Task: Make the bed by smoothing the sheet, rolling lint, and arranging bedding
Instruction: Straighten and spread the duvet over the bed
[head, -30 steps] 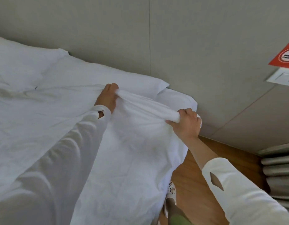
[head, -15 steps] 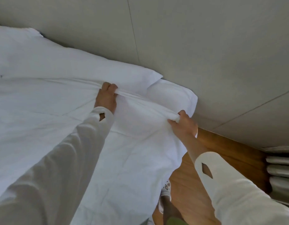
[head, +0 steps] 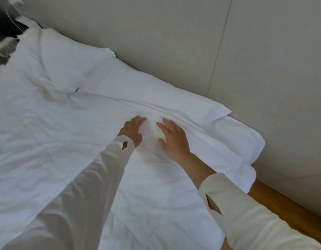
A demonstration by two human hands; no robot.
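Note:
A white duvet [head: 56, 141] covers the bed, wrinkled across its middle. Its top edge lies in low folds just below two white pillows: the nearer pillow [head: 174, 98] and the far pillow [head: 65, 58] along the wall. My left hand [head: 132, 129] lies flat on the duvet near that edge, fingers straight. A hand's width to its right, my right hand [head: 172, 137] presses the duvet with fingers spread. Neither hand holds cloth. Both arms wear white sleeves.
A grey padded wall [head: 210, 51] runs behind the bed. The mattress corner [head: 246, 141] juts out at the right, above a strip of wooden floor [head: 282, 208]. A dark blurred object [head: 2, 27] sits at the top left corner.
Both hands have let go of the bunched duvet edge and now lie flat on it, closer together. The view has swung left, showing more of the bed.

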